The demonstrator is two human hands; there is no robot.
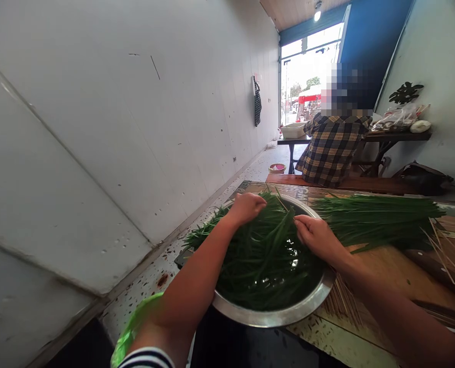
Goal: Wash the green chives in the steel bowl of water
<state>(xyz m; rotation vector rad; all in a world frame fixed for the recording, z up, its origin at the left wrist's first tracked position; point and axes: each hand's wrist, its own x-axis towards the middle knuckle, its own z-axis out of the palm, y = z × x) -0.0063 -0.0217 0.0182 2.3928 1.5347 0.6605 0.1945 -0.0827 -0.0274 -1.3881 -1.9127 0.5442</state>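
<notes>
A wide metal basin (pixel 268 321) holds long green chives (pixel 266 255) in what looks like water, with light glinting on its surface. Over the far left part of the basin is my left hand (pixel 246 208), its fingers curled together at the chives; what sits between them is hidden. My right hand (pixel 312 233), at the basin's right rim, pinches the end of a small bunch of chives lifted above the rest. A thin pale stick (pixel 282 203), perhaps a skewer, shows between the two hands.
More chives (pixel 381 217) lie in a long pile at the right, beside a wooden board (pixel 396 276). Bamboo skewers (pixel 344 301) lie right of the basin, others (pixel 444 253) farther right. Ahead, a person in a plaid shirt (pixel 333 148) sits on a bench. A white wall (pixel 135 128) runs along the left.
</notes>
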